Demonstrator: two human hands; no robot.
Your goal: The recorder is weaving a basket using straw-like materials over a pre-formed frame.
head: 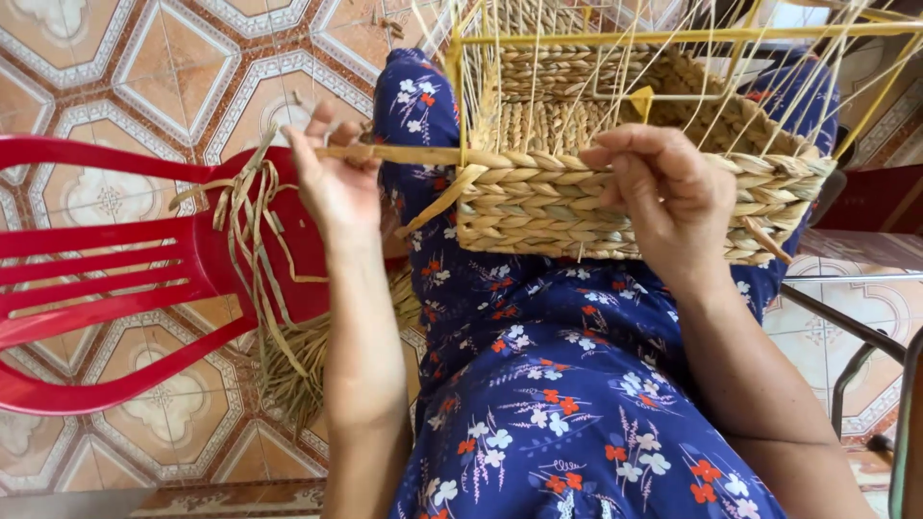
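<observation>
A half-woven straw basket (538, 207) on a yellow wire frame (596, 38) rests on my lap, which is covered by blue flowered cloth. My left hand (332, 178) pinches a flat tan straw strand (399, 154) and holds it taut to the left of the basket's corner. My right hand (663, 187) presses on the braided top row at the basket's front wall, fingers curled over the weave. Thin upright straws rise from the frame above the woven part.
A red plastic chair (106, 279) lies on its side to my left on the patterned tile floor (144, 67). Loose dried straw strips (255, 240) hang over the chair, and a bundle (298, 370) lies below. A metal rail (846, 327) stands at the right.
</observation>
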